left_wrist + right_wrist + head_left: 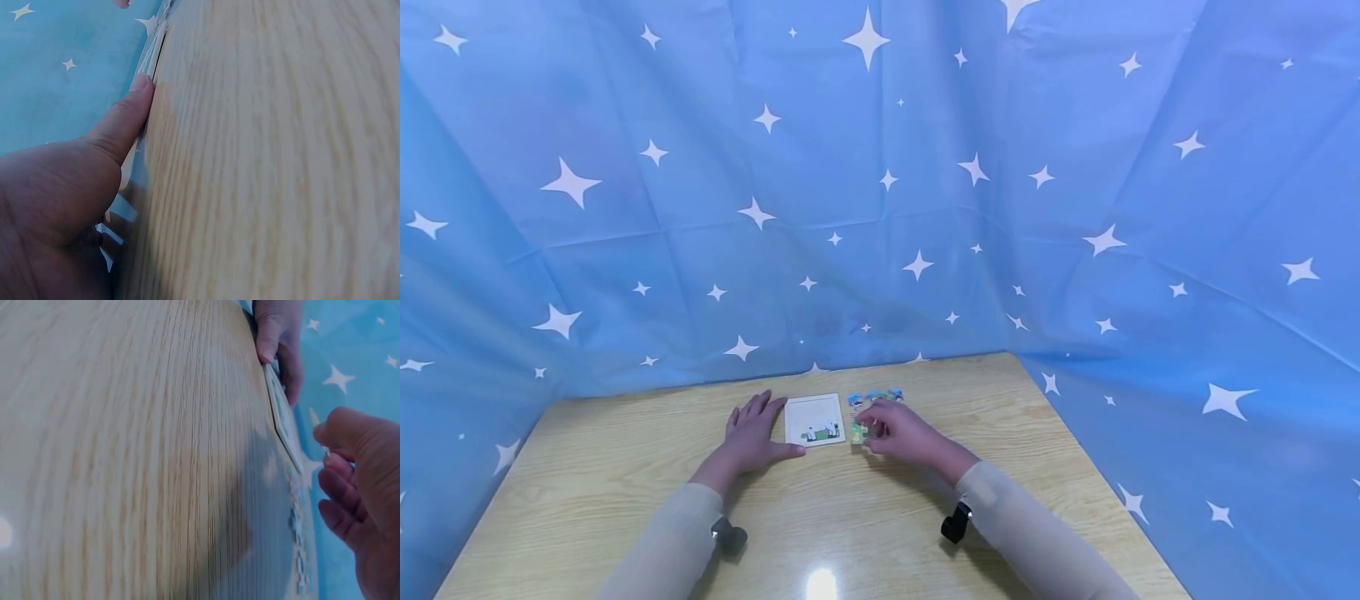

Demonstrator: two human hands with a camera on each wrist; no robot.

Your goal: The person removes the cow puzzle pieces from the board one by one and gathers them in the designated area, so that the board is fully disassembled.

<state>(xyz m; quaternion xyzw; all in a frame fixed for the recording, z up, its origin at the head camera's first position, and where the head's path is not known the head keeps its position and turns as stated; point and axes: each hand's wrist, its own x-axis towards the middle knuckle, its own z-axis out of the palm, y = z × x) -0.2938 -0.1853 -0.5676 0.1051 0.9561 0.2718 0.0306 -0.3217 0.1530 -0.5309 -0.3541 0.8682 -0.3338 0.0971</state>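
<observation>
A square white puzzle tray (808, 412) lies flat on the table, with a few joined green-and-white pieces (822, 432) along its lower right inside. My left hand (752, 437) is spread at the tray's left side; its thumb (128, 112) touches the near edge and a fingertip reaches the upper left corner. Just right of the tray, my right hand (906, 429) pinches a thin puzzle piece (314, 417) between thumb and finger, raised above the table. Below that hand lie several colourful puzzle pieces (876, 395), partly hidden by it.
The wood-grain table (820, 517) reaches back to a blue curtain (865, 208) with white stars, which also hangs along the right side. A small black wrist camera (955, 523) sits on the right sleeve, and another black camera (730, 537) on the left.
</observation>
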